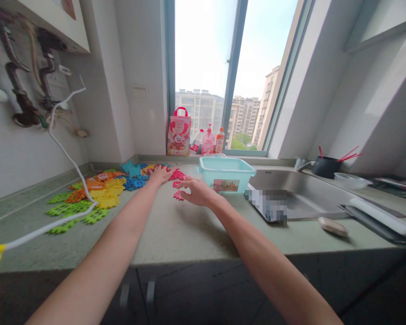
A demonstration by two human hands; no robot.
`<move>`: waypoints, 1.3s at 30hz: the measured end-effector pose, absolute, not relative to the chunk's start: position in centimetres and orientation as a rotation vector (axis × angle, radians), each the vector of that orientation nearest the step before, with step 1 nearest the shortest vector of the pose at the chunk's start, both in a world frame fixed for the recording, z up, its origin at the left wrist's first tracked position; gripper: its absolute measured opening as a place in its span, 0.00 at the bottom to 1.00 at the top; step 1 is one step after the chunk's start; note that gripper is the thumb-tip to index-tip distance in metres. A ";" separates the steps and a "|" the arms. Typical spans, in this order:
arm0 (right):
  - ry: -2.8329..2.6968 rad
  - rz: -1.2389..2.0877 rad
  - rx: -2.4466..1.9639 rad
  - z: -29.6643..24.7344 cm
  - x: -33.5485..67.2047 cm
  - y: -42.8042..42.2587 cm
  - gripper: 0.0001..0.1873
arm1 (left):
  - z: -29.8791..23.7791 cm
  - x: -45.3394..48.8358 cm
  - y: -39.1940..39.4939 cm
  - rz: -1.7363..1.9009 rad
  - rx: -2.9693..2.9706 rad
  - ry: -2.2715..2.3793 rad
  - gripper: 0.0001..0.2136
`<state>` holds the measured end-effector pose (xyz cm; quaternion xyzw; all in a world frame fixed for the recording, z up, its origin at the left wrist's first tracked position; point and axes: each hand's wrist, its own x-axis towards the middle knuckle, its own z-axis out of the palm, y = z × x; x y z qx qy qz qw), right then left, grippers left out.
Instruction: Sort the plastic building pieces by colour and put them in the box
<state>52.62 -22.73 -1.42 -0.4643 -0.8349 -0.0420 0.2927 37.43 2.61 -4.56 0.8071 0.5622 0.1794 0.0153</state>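
Both hands among the red puzzle pieces

From where I stand, the left hand lies palm-down with fingers spread over the red pieces near the back of the counter, clasping nothing I can see. The right hand is just beside it, thumb and fingers curved and parted, right by a few loose red pieces; I can't tell whether its fingertips touch them.

Left of the hands, more pieces spread in overlapping patches: blue, yellow, orange and green. A white cable trails across some of them.

Beyond the right hand stands a mint-green tub, near the sink. A flat object, its top blurred out, lies at the sink's near left corner. A pink bag and bottles stand by the window.
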 end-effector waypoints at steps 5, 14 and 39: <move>-2.220 -0.131 -1.210 -1.4 52.5 -23.0 0.12 | -4.9 37.3 0.4 0.603 2.544 1.672 0.43; -2.198 -0.089 -1.209 -1.2 52.7 -23.4 0.12 | -3.8 36.4 -3.6 0.826 2.665 1.453 0.32; -2.227 -0.072 -1.236 -1.3 53.1 -23.0 0.10 | -4.5 37.3 2.0 0.586 2.532 1.687 0.44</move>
